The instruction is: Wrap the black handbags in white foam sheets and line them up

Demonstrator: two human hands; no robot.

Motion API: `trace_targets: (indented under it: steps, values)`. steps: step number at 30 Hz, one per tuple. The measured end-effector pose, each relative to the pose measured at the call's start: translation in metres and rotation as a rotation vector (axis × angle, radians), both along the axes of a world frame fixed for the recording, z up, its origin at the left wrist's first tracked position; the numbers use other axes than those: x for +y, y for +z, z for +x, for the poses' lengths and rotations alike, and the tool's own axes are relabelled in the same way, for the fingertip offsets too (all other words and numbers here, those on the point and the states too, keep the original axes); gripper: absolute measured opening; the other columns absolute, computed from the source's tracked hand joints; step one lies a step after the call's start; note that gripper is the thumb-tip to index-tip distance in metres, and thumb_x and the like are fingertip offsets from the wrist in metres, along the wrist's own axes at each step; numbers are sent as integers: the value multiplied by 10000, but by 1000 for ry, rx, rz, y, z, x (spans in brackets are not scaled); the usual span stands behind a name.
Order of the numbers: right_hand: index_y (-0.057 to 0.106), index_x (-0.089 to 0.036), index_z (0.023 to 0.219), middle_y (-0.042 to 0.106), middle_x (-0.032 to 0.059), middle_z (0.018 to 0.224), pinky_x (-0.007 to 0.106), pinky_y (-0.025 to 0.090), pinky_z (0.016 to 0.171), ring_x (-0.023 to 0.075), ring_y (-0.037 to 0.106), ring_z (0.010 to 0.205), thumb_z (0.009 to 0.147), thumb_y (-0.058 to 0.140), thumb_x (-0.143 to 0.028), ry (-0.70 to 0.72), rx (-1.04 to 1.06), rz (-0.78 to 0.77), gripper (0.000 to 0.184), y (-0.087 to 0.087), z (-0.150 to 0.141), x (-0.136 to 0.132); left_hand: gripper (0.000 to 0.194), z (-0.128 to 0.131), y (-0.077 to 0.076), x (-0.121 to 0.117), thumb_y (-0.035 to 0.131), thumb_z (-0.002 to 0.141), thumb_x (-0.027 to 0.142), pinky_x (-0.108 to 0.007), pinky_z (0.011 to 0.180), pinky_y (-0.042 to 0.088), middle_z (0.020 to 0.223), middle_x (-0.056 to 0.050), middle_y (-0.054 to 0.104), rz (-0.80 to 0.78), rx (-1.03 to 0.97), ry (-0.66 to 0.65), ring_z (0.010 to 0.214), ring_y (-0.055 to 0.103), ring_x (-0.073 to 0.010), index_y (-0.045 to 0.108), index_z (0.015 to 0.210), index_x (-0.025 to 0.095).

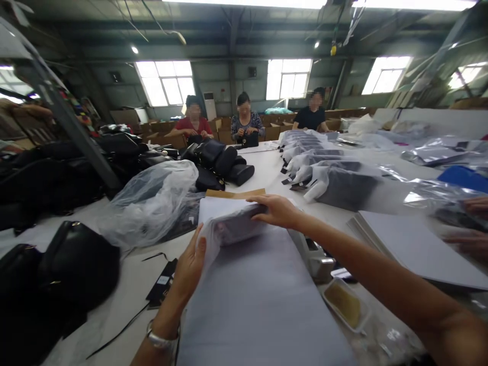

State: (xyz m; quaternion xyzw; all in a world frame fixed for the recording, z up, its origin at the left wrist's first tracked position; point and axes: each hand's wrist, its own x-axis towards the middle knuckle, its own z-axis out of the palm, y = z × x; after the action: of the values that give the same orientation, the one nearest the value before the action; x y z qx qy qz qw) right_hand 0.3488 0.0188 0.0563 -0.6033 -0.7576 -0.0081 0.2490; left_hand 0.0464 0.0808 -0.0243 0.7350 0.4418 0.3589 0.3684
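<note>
A grey, flat-edged bundle in thin translucent wrapping (240,223) stands raised over a broad white paper sheet (259,300) in front of me. With thumb below and fingers on top, my right hand (276,209) grips the bundle's right upper edge. On the other side, my left hand (190,267) rests against the left edge of the wrapping, its fingers stretched out. What lies inside the wrapping is hidden. Below the left hand, black tags (162,284) with cords lie on the table. A brown cardboard edge (232,193) shows behind the white paper.
Black bags (78,264) are heaped at left, beside crumpled clear plastic (152,203). A row of wrapped bags (343,183) and a stack of white sheets (415,244) lie at right. A small tray (345,302) sits near my right forearm. Several people work around the table.
</note>
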Motion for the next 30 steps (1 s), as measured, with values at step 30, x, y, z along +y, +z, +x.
trace_targets:
  steps: [30]
  values:
    - [752,-169,1019,755,62,897,282,502,752,221,679,834,719,821,-342,-790,6,-81,353,-3,279,-87,609,141,42,1,446,935,586,-465,1121,394,1474,-91,511,98,-30,-405,1354,481,-259,437,1454,267]
